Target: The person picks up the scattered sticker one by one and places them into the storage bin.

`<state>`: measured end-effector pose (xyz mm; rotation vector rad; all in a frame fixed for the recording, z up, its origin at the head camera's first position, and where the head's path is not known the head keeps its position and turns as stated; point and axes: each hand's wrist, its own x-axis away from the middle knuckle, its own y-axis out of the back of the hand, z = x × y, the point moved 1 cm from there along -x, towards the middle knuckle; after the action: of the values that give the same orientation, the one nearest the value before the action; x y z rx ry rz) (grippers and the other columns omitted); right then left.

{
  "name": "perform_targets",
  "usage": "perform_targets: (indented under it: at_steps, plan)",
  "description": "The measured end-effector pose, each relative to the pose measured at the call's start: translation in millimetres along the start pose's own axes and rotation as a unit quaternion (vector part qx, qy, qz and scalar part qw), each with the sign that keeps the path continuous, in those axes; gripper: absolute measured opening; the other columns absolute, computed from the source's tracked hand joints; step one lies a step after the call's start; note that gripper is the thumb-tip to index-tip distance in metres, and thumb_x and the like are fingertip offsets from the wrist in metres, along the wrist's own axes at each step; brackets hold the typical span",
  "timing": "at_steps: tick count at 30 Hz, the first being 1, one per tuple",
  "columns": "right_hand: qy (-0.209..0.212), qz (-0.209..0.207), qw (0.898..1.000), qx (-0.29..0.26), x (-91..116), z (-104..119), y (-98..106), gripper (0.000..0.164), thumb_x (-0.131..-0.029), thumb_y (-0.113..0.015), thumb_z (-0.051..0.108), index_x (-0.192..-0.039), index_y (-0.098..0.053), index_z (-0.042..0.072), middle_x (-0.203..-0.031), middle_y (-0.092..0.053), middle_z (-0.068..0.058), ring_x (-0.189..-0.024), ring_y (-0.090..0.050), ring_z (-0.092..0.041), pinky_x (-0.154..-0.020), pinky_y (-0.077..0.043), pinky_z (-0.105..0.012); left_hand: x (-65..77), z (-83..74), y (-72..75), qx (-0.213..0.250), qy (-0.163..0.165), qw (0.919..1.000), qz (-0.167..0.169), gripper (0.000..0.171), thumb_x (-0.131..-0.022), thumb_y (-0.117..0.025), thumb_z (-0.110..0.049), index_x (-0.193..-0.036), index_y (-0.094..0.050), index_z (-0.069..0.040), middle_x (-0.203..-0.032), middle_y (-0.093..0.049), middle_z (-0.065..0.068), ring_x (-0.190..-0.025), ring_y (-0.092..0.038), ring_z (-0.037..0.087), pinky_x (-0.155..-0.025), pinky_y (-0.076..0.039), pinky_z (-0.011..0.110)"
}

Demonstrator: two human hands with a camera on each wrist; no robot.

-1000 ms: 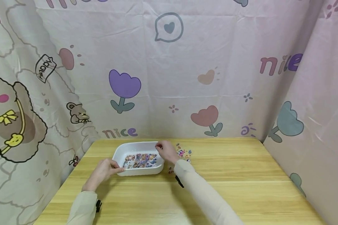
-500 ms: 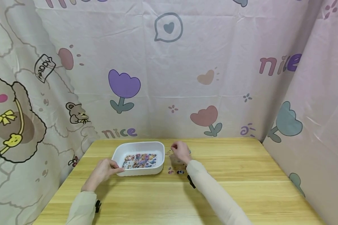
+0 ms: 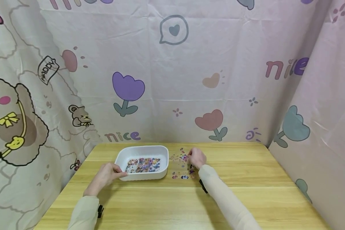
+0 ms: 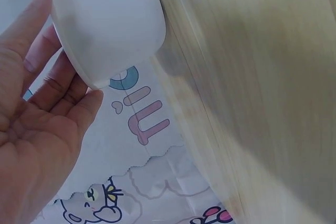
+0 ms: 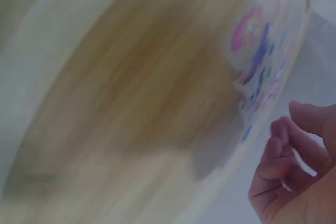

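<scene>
My left hand (image 3: 104,176) holds the near-left corner of a white rectangular plastic tub (image 3: 143,176), fingers and thumb at its rim. The left wrist view shows the tub wall (image 4: 113,19) beside those fingers. Many small colourful cut-out pieces (image 3: 145,164), like stickers, cover the tub floor. More such pieces (image 3: 184,157) lie scattered flat on the wood just right of the tub. My right hand (image 3: 197,157) hovers at their right side, fingers loosely bent. In the right wrist view, a small gap shows between thumb and forefinger, with nothing visible in it.
The light wooden table (image 3: 149,204) runs back to a printed cloth curtain (image 3: 166,80), which also hangs along both sides. Both forearms, in pale sleeves (image 3: 227,198) with dark wrist straps, reach in from the front edge.
My right hand has moved right, from over the tub's right rim across the scattered pieces to their right side, uncovering more of them. The left hand and tub have stayed put.
</scene>
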<state>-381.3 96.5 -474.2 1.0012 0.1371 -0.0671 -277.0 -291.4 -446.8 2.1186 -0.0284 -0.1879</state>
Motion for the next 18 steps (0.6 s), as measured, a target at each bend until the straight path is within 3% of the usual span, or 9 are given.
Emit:
perform_targets:
  at_steps: [3,6,8,13,18]
  plan:
    - [-0.029,-0.001,0.999,0.031,-1.1,-6.4,-0.1,0.023,-0.090,-0.072,0.026,-0.097,-0.071,0.004,-0.103,-0.069,-0.014,-0.092,-0.063,-0.030,-0.074,-0.053,-0.048,0.3,-0.2,0.1,-0.001,0.002,1.0000,0.002,0.021,-0.080,-0.081,-0.031,-0.070,-0.073,-0.014,-0.074,-0.064,-0.002,-0.069,-0.047,0.015,-0.060,-0.038,0.026]
    - [-0.046,0.003,0.997,0.054,-2.0,-10.7,0.4,0.033,-0.087,-0.075,0.035,-0.088,-0.067,0.002,-0.109,-0.063,-0.019,-0.099,-0.056,-0.035,-0.072,-0.053,-0.048,0.4,0.1,0.3,-0.001,-0.001,1.0000,-0.001,0.021,-0.079,-0.081,-0.031,-0.070,-0.073,-0.014,-0.073,-0.063,-0.002,-0.068,-0.047,0.014,-0.059,-0.038,0.025]
    - [-0.050,0.007,0.996,0.067,-2.0,-13.7,0.8,0.039,-0.083,-0.077,0.040,-0.081,-0.063,0.004,-0.108,-0.060,-0.021,-0.098,-0.052,-0.034,-0.070,-0.052,-0.047,0.3,0.4,0.3,-0.001,-0.002,1.0000,-0.003,0.022,-0.080,-0.081,-0.032,-0.070,-0.073,-0.014,-0.073,-0.063,-0.002,-0.068,-0.047,0.014,-0.058,-0.038,0.025]
    - [-0.054,0.021,0.996,0.072,-2.0,-20.7,0.6,0.049,-0.076,-0.081,0.049,-0.078,-0.061,0.005,-0.111,-0.059,-0.023,-0.097,-0.052,-0.034,-0.076,-0.051,-0.048,-1.0,0.8,0.4,-0.005,-0.004,1.0000,-0.006,0.021,-0.079,-0.081,-0.032,-0.068,-0.073,-0.015,-0.072,-0.063,-0.003,-0.067,-0.047,0.014,-0.058,-0.038,0.024]
    - [-0.062,0.032,0.996,0.059,-3.5,-28.0,3.4,0.047,-0.074,-0.083,0.047,-0.076,-0.060,0.006,-0.103,-0.062,-0.020,-0.090,-0.054,-0.031,-0.074,-0.051,-0.046,-0.6,0.6,-0.2,-0.008,0.000,1.0000,0.000,0.021,-0.079,-0.081,-0.033,-0.069,-0.073,-0.016,-0.072,-0.063,-0.003,-0.068,-0.047,0.014,-0.059,-0.038,0.025]
